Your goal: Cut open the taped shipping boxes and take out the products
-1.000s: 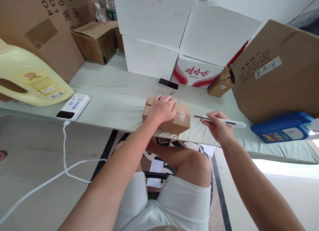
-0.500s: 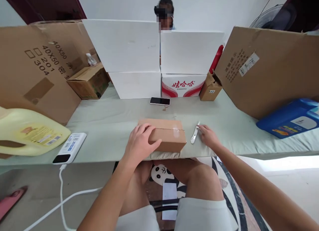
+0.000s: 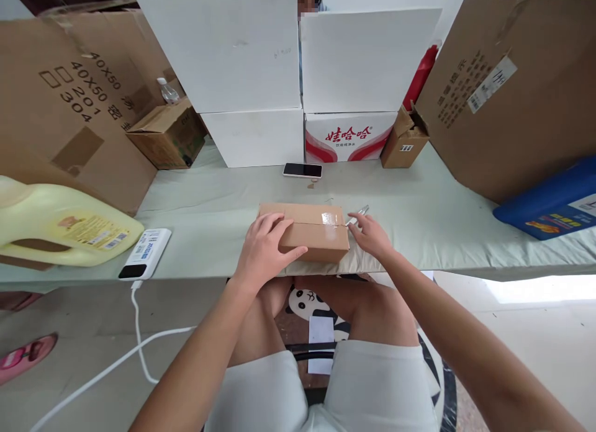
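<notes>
A closed brown cardboard box [image 3: 314,233] lies near the table's front edge, with shiny tape on the right part of its top. My left hand [image 3: 264,247] rests over its left end, fingers spread and slightly bent on the top, thumb stretched along the front edge. At the box's right end is my right hand [image 3: 371,235], with thumb and forefinger closed on a slim white utility knife [image 3: 358,215]. The knife slants from beside the taped corner to the upper right, and the fingers partly hide it.
Behind the box lies a phone [image 3: 302,170], before white boxes [image 3: 254,137]. Left are a yellow jug [image 3: 69,224], a white power strip [image 3: 145,253] and a small carton [image 3: 165,134]. Right are a blue bottle [image 3: 552,202] and a small brown box [image 3: 404,143]. Large cardboard panels flank the table.
The view has tilted down. My right hand has moved left to the box's right end, and the knife has come with it and turned. My left hand stays on the box.
</notes>
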Demonstrator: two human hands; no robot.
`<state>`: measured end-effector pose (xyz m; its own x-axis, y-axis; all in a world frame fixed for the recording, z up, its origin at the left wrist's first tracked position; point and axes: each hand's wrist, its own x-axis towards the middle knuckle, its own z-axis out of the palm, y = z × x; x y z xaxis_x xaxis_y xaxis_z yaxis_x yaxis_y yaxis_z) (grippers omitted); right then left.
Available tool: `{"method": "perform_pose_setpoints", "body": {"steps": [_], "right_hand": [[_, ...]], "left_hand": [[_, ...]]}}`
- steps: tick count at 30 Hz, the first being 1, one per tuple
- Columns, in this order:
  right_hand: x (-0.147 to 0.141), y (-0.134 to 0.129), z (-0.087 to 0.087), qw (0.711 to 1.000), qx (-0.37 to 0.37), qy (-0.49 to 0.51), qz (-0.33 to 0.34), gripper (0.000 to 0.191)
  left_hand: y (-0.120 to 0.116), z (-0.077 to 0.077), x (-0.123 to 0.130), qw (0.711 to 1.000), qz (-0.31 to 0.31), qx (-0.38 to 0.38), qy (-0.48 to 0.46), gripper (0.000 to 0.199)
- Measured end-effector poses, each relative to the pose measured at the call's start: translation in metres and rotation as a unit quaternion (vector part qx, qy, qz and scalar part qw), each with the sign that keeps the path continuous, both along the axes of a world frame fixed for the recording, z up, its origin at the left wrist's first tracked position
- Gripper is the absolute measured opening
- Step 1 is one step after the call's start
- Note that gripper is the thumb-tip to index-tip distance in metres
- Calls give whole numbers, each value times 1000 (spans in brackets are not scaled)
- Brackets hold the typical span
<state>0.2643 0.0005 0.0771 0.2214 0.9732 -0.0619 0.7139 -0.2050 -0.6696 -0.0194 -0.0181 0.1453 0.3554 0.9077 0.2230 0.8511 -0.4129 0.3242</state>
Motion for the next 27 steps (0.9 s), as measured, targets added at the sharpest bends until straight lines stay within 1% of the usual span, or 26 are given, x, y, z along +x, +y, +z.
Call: {"method": "perform_pose_setpoints", "body": {"steps": [3,5,7,8,10,11,12,13,14,15,16,17,18,19,21,23,25,27], "right_hand": [[10,10,-11,998,-59,-36,1,26],[14,10,-13,995,-83,-53,-10,20],[17,6,-11,994,-90,-54,-21,14],[19,3,-9,995,-89,-47,-24,18],[25,-7,-1,996,-83,-26,-21,36],[28,-13,5,997,-73,-1,-16,44],[31,-19,12,997,-57,48,-9,49],[34,-26,20,992,-32,120,-1,51],[37,-33,28,978,0,207,8,50],[39,-40,36,955,35,294,16,47],[41,-46,43,928,68,365,21,43],[40,-52,49,907,94,409,25,39],[39,-56,53,900,113,420,27,36],[36,-59,57,902,129,412,23,33],[28,-61,60,914,156,374,6,30],[19,-60,60,922,166,350,8,30],[11,-57,62,923,146,353,36,39],[4,-53,64,927,113,350,70,46]], "left_hand": [[0,5,8,999,27,22,-4,36],[4,13,19,999,43,32,9,28],[13,21,32,998,38,35,19,26],[19,24,38,999,27,35,19,26],[31,26,49,1000,-8,26,14,26],[37,26,52,999,-29,13,13,30],[42,24,54,999,-49,-6,17,37],[46,22,55,997,-65,-26,27,42],[48,20,55,995,-80,-44,39,46],[51,19,53,993,-90,-58,51,48],[52,17,52,991,-96,-66,60,49],[54,17,49,990,-103,-71,67,51],[56,17,46,988,-110,-79,68,52],[58,18,43,987,-117,-93,64,54],[64,20,37,983,-120,-129,54,55],[68,21,32,981,-116,-145,52,51],[68,19,30,985,-110,-119,56,46],[64,15,30,990,-105,-74,56,41]]}}
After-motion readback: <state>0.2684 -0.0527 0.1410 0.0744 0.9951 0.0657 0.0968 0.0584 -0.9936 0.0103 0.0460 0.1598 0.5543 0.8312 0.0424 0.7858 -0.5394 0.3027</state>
